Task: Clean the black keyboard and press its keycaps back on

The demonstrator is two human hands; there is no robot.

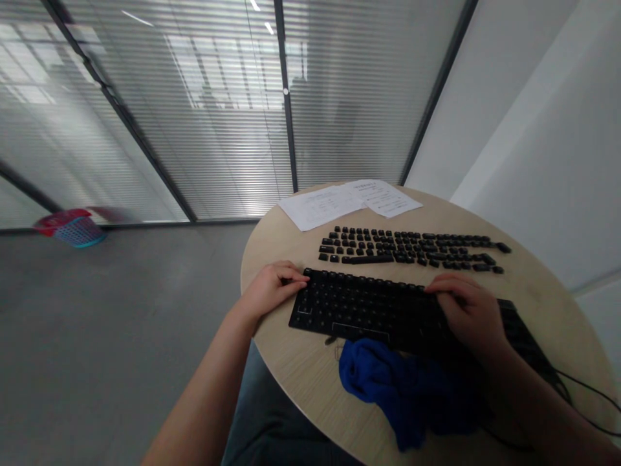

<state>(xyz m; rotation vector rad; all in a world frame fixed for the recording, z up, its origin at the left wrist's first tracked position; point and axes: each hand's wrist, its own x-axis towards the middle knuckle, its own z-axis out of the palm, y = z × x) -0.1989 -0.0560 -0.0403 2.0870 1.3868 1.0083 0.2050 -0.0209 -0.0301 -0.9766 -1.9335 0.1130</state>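
Observation:
A black keyboard (359, 304) lies flat on the table, most of its key positions bare and a row of keycaps along its far edge. My left hand (272, 285) grips its far left corner between thumb and fingers. At the right end of that keycap row, my right hand (468, 310) pinches what appears to be a keycap, mostly hidden by the fingers. Beyond the keyboard, loose black keycaps (369, 246) are laid out in rows. A crumpled blue cloth (388, 382) rests against the keyboard's near side.
Printed sheets (323, 206) lie at the far edge of the round wooden table (543, 304). A black cable (589, 388) runs off at the right. Near the keyboard's front edge is a small dark object (330, 340). On the floor stands a red-and-blue basket (77, 230).

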